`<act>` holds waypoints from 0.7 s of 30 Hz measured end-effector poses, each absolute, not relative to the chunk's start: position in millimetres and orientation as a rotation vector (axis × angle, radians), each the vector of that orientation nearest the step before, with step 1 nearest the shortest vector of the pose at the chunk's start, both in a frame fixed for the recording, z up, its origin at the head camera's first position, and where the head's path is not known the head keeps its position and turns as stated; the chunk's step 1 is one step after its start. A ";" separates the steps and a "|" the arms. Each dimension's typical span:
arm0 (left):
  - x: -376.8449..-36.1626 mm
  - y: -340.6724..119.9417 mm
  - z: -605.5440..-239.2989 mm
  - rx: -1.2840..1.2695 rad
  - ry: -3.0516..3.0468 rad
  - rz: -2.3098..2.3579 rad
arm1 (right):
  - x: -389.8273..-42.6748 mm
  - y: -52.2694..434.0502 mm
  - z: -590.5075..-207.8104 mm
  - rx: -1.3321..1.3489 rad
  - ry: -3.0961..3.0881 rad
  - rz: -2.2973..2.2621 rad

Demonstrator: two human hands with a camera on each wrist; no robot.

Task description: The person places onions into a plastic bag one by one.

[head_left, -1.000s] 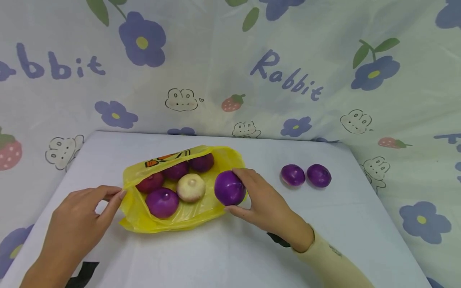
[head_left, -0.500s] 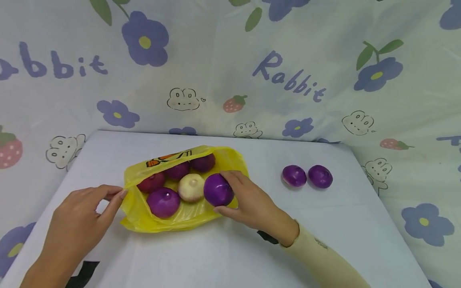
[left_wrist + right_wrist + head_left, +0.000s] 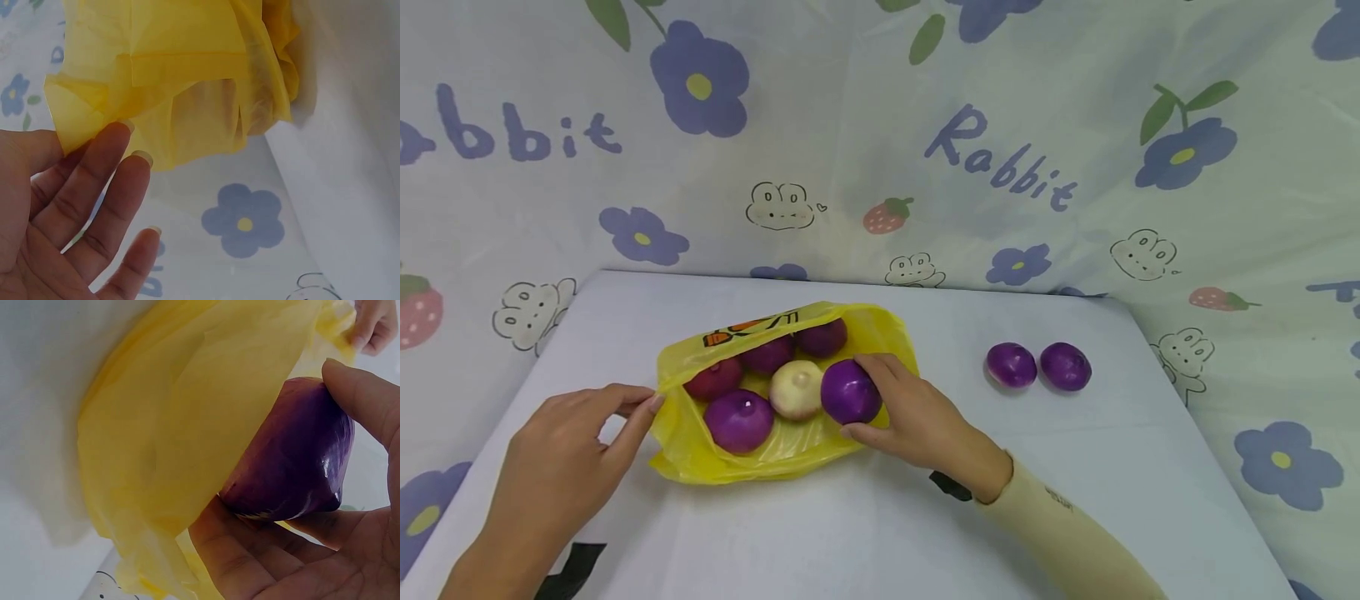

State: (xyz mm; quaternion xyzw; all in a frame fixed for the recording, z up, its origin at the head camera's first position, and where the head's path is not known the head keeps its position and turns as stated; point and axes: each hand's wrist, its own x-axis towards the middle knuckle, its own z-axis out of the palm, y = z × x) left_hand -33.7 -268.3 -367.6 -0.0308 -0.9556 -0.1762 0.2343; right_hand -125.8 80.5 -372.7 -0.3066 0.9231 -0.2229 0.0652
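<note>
A yellow plastic bag (image 3: 700, 467) lies on its side with its mouth toward me. Inside are several purple onions (image 3: 739, 421) and one pale onion (image 3: 797, 390). My left hand (image 3: 576, 450) pinches the bag's left edge between thumb and fingertips; the left wrist view shows the thin film (image 3: 81, 112) there. My right hand (image 3: 917, 417) grips another purple onion (image 3: 851, 392) within the bag's mouth, right of the pale one. In the right wrist view, thumb and fingers wrap that onion (image 3: 300, 450) and the bag's wall partly covers it.
Two purple onions (image 3: 1011, 366) sit side by side on the white tabletop (image 3: 1112, 467), to the right of the bag. A printed cloth (image 3: 850, 125) with flowers and rabbits hangs behind the table.
My right hand has moved left with its purple onion, from the bag's right edge to beside the pale onion. My left hand keeps its pinch on the bag.
</note>
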 end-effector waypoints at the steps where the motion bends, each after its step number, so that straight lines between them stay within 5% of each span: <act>1: -33.6 -268.4 -367.3 -0.088 -2.618 -0.484 | -126.4 80.0 -372.9 -0.917 2.781 -0.673; 21: -33.6 -270.6 -367.6 -0.073 -2.636 -0.482 | -134.5 76.4 -378.2 -0.867 2.798 -0.631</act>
